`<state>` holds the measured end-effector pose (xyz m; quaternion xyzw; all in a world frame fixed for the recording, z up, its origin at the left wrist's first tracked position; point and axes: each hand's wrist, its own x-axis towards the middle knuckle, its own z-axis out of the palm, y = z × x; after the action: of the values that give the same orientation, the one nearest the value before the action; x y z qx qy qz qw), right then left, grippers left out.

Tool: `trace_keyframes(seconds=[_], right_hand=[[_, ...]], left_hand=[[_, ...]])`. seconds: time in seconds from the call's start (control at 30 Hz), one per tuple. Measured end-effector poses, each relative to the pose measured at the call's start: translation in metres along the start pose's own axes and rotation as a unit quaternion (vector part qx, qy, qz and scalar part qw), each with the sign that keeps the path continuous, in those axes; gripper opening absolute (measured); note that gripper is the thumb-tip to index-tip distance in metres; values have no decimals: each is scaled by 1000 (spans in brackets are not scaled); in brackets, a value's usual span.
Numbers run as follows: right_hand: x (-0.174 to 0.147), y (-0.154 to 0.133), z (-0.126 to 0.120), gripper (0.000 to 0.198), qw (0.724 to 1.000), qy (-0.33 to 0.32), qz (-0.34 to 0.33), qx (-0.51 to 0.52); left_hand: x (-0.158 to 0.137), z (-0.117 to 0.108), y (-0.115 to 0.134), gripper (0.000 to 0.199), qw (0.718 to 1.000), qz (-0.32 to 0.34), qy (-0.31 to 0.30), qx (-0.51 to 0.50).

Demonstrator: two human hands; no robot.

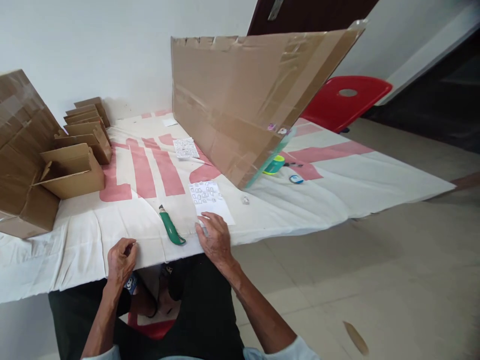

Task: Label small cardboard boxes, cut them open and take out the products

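Note:
My left hand (122, 257) rests at the near edge of the cloth-covered table, its fingers curled in; whether anything is inside them is hidden. My right hand (215, 237) lies over the bottom edge of a white sheet (217, 206), thumb and fingers apart, gripping nothing visible. Rows of small clear-looking pieces (205, 193) cover the upper part of that sheet. Between my hands lies a green utility knife (171, 227), its tip pointing away from me. A small clear piece (245, 200) sits to the sheet's right. Farther back is another piece-covered sheet (186, 148).
A large cardboard panel (232, 100) stands upright across the table. Right of its base are a green tape roll (275, 164) and a small blue-and-white round item (296, 179). Open cardboard boxes (75, 170) line the left side. Behind the panel is a red chair (347, 97).

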<state>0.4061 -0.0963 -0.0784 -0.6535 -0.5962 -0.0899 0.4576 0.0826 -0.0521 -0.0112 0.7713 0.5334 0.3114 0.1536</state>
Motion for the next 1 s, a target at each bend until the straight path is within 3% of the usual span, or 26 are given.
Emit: trace_keyframes(seconds=[0.1,0.17,0.3,0.43,0.63,0.83,1.0], right_hand=[[-7,25,-10,25,998,-9,15,-55],[-12,33,-13,26,998,-20,18,-62],[-19,29,-16,30,998,-21,14,-49],[-28,15,-19,31,999,-31,6,-22],[-40,1,-29,33,999,-46,-6,16],[-34,-6,-42,32,998,-61,-14,32],[-28,5,-47,32,999,-43,3,0]], left_hand=[[5,17,28,20,994,106,21,-13],[10,33,54,19,983,183,3,-10],[22,69,107,27,951,272,-140,42],[32,95,136,31,921,297,-243,75],[28,109,129,26,910,304,-268,90],[20,116,115,32,919,313,-224,81],[23,116,112,31,916,335,-204,83]])
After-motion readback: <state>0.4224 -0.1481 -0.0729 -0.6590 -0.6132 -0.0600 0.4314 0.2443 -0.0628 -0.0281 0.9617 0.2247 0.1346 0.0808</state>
